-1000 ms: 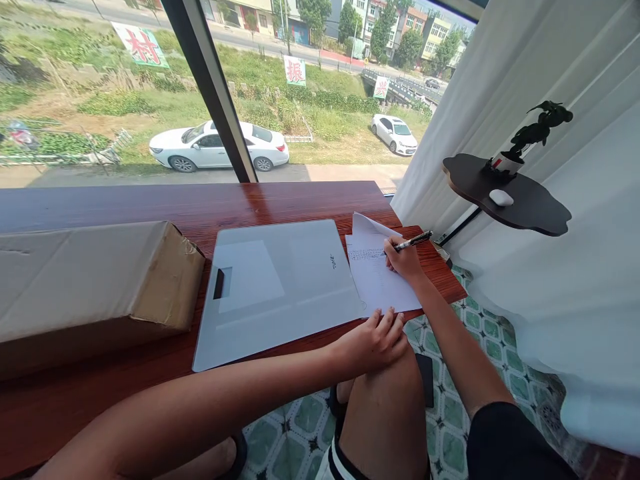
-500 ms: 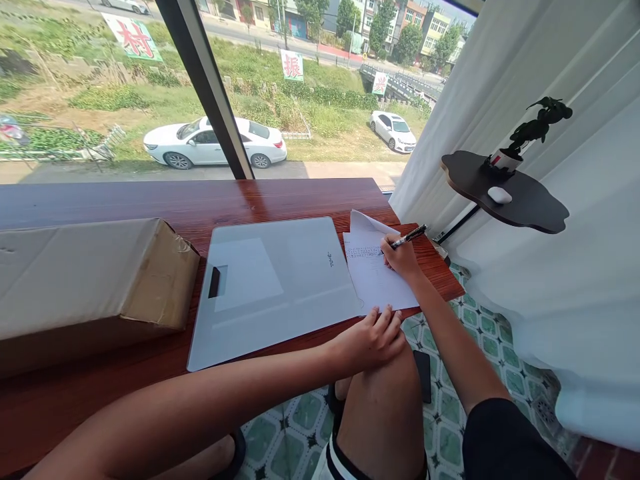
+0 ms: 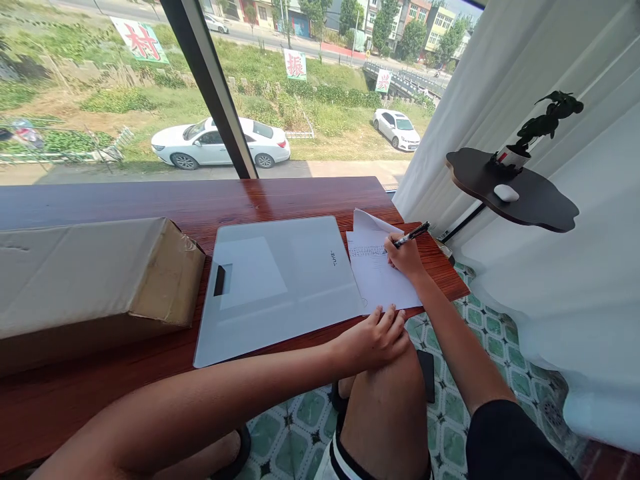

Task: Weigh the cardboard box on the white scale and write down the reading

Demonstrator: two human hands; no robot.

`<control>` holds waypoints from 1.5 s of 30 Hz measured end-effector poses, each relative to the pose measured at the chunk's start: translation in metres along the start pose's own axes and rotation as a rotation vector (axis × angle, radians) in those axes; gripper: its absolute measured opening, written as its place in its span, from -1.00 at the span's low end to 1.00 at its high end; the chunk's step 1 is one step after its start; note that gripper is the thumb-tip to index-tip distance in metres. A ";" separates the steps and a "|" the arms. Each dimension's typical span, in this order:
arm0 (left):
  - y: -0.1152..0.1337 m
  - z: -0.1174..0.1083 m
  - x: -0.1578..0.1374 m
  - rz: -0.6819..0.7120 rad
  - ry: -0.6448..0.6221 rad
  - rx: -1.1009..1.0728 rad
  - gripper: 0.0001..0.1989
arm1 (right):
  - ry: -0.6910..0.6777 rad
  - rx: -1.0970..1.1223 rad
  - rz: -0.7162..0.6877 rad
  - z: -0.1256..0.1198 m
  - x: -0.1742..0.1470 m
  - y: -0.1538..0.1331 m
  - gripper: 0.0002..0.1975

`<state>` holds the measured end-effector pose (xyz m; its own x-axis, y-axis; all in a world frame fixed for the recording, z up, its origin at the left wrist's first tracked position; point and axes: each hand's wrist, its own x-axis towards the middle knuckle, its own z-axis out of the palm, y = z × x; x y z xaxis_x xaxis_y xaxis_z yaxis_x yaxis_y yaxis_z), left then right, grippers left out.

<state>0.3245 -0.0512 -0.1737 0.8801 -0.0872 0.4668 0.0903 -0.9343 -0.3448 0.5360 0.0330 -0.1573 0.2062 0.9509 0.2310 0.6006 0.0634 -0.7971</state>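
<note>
My right hand (image 3: 404,257) grips a dark pen (image 3: 412,235), its writing end against a white sheet of paper (image 3: 383,283). Several lines of small handwriting run across the upper part of the sheet, and the paper's far edge curls up. Fingers stretched out, my left hand (image 3: 377,339) lies at the near edge of the paper and table, just above my knee; whether the palm touches the knee is hidden. A large pale grey-blue board (image 3: 280,287) with a dark slot lies flat to the left of the paper.
A cardboard box (image 3: 100,273) stands on the left of the reddish wooden table (image 3: 310,193). At the right, a dark wavy-edged side table (image 3: 540,200) bears a potted plant (image 3: 515,157) and a white mouse (image 3: 506,193), beside white curtains (image 3: 590,287).
The whole view has shifted slightly, so things sit a little further right. My right hand keeps its hold on the pen over the writing; my left hand stays at the paper's edge.
</note>
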 end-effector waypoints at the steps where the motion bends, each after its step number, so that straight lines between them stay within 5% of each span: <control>1: 0.000 0.000 0.000 0.003 -0.008 -0.003 -0.79 | -0.002 0.010 0.014 0.000 0.000 -0.001 -0.67; 5: -0.001 -0.001 -0.001 0.000 -0.018 -0.004 -0.78 | 0.132 0.078 0.072 -0.004 0.001 -0.004 -0.68; 10: -0.002 -0.003 0.000 -0.002 -0.011 0.015 -0.79 | 0.431 -0.195 -0.117 -0.013 0.005 0.001 -0.67; 15: -0.003 -0.005 -0.001 0.007 -0.036 0.015 -0.78 | 0.293 -0.310 -0.354 -0.015 0.006 0.007 -0.76; 23: -0.009 -0.014 0.000 0.081 -0.087 0.006 -0.75 | 0.179 -0.342 -0.441 -0.008 0.011 0.016 -0.59; 35: -0.018 -0.031 -0.005 0.169 -0.059 0.027 -0.74 | 0.057 -0.537 -0.233 -0.003 0.004 0.010 -0.72; 45: -0.038 -0.103 -0.054 0.017 -0.027 0.065 -0.73 | 0.050 -0.545 -0.228 -0.002 0.004 0.015 -0.80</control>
<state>0.2250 -0.0464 -0.1017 0.8938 -0.0930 0.4388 0.1045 -0.9082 -0.4054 0.5476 0.0370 -0.1668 0.0537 0.9153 0.3992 0.9413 0.0870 -0.3262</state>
